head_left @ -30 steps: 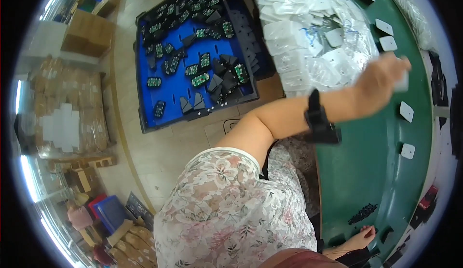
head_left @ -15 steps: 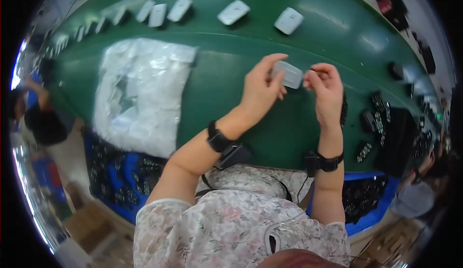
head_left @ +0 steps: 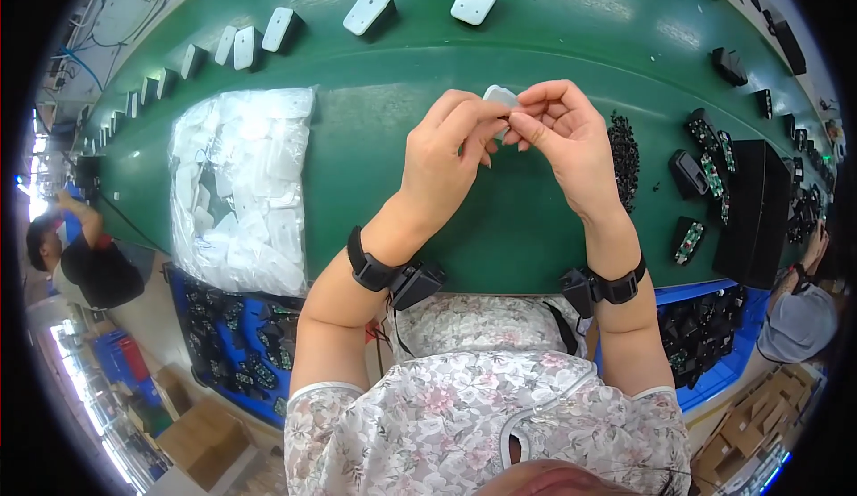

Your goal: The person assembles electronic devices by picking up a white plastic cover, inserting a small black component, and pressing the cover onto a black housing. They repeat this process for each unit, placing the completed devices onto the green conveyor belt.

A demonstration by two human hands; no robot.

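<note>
My left hand (head_left: 446, 152) is closed round a small white plastic cover (head_left: 501, 95), held over the green work surface in front of me. Fingers hide most of the cover; its far end shows between the two hands. My right hand (head_left: 571, 143) meets the left at the cover, thumb and forefinger pinched together. A tiny dark speck shows by those fingertips, too small to name. To the left lies a clear plastic bag (head_left: 284, 134) filled with similar white covers. A pile of small black parts (head_left: 625, 161) sits just beyond my right hand.
White-topped black devices (head_left: 476, 0) stand in a row along the far green strip. At right are open black housings with green circuit boards (head_left: 688, 241) and a black box (head_left: 750, 219). Blue bins (head_left: 259, 340) of black parts flank my lap. Other people work at both sides.
My hands have come together, and the right fingers now meet at the cover instead of being apart from it. The view has shifted, bringing the pile of small black parts into sight.
</note>
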